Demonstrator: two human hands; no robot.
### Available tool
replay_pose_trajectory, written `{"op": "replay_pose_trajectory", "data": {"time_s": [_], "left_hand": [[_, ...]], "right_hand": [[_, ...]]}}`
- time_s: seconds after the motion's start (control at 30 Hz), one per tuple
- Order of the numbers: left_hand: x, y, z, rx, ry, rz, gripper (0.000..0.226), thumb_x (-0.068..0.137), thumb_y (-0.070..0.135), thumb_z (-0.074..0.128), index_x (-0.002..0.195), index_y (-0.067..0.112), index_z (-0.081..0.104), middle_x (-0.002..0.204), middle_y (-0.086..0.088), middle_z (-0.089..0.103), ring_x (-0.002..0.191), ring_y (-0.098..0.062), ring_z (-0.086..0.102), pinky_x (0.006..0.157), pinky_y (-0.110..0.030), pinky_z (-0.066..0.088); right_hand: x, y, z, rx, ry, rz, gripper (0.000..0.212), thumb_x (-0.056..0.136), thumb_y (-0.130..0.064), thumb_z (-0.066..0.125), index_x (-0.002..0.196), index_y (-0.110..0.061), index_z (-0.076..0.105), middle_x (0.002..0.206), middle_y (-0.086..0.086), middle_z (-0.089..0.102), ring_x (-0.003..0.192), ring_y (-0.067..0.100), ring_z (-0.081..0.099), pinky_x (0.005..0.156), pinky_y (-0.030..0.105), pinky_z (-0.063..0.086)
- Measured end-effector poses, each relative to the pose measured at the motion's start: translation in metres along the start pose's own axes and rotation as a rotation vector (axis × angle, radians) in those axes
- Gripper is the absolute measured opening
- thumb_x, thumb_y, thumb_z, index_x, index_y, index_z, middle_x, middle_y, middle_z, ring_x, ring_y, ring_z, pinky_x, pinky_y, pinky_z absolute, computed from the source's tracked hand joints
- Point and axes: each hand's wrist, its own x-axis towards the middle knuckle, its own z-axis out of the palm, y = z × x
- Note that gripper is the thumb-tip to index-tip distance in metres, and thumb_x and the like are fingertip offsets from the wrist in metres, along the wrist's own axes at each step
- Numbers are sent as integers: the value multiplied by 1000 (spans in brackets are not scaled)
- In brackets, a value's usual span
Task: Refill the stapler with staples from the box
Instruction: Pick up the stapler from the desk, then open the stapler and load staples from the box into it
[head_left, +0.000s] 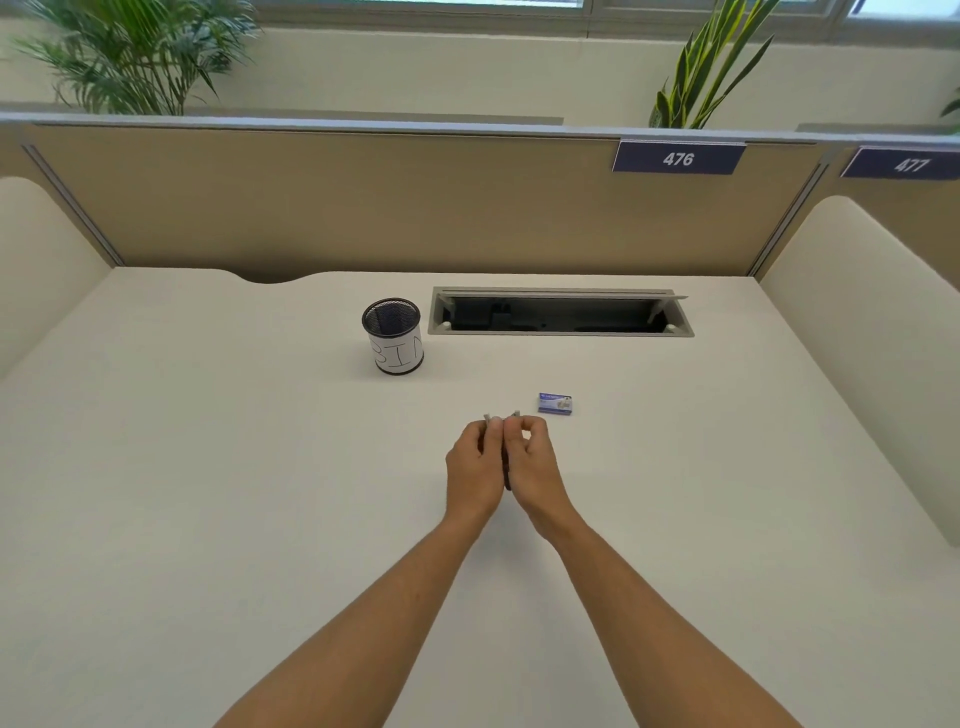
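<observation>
Both hands meet over the white counter (208, 467): the left hand (474, 470) and right hand (532, 462) press side by side, fingertips pinching a small grey staple strip (501, 415) between them. A dark stapler (507, 480) barely shows between the palms. The blue box (555, 404) lies just beyond, the mesh bin (393, 336) farther back.

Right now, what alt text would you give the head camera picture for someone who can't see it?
Two bare hands, left hand and right hand, meet over a white desk, pinching a small strip of staples. A blue staple box lies just beyond; a mesh cup stands farther back.
</observation>
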Motion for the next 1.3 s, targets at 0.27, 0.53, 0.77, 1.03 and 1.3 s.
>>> {"op": "replay_pose_trajectory", "data": {"time_s": [0.27, 0.53, 0.77, 1.03, 1.3], "left_hand": [[2, 9, 7, 41, 111, -93, 39, 99, 42, 36, 84, 14, 59, 78, 3, 65, 74, -11, 63, 61, -29, 48], [14, 22, 5, -192, 300, -281, 40, 98, 40, 28, 81, 15, 54, 81, -8, 66, 72, -23, 63, 61, -34, 49], [28, 25, -13, -459, 270, -358, 37, 101, 36, 31, 92, 16, 60, 80, -4, 74, 81, -20, 69, 78, -35, 54], [28, 40, -23, -399, 31, -358, 37, 100, 32, 33, 95, 11, 63, 74, -6, 76, 72, -17, 73, 67, -32, 55], [21, 45, -21, -244, -237, -275, 42, 100, 49, 27, 100, 30, 65, 85, 8, 77, 71, -6, 72, 57, -21, 51]], "right_hand": [[3, -8, 5, -36, 122, 59, 27, 99, -39, 41, 115, -20, 53, 106, 0, 69, 94, 10, 66, 80, 31, 55], [5, -28, 1, 260, 240, 128, 16, 104, -29, 31, 98, -17, 41, 84, 10, 70, 70, 21, 74, 56, 33, 54], [-2, -21, -21, 601, 47, 167, 12, 102, -22, 44, 97, -11, 48, 113, 19, 65, 97, 37, 69, 82, 47, 58], [-10, -15, -30, 325, -321, 224, 27, 99, -24, 49, 111, -2, 60, 106, 19, 72, 90, 38, 71, 72, 42, 59], [-10, -16, -14, 346, -284, 212, 36, 103, -32, 41, 100, -6, 66, 74, 7, 64, 56, 18, 54, 49, 27, 46]]}}
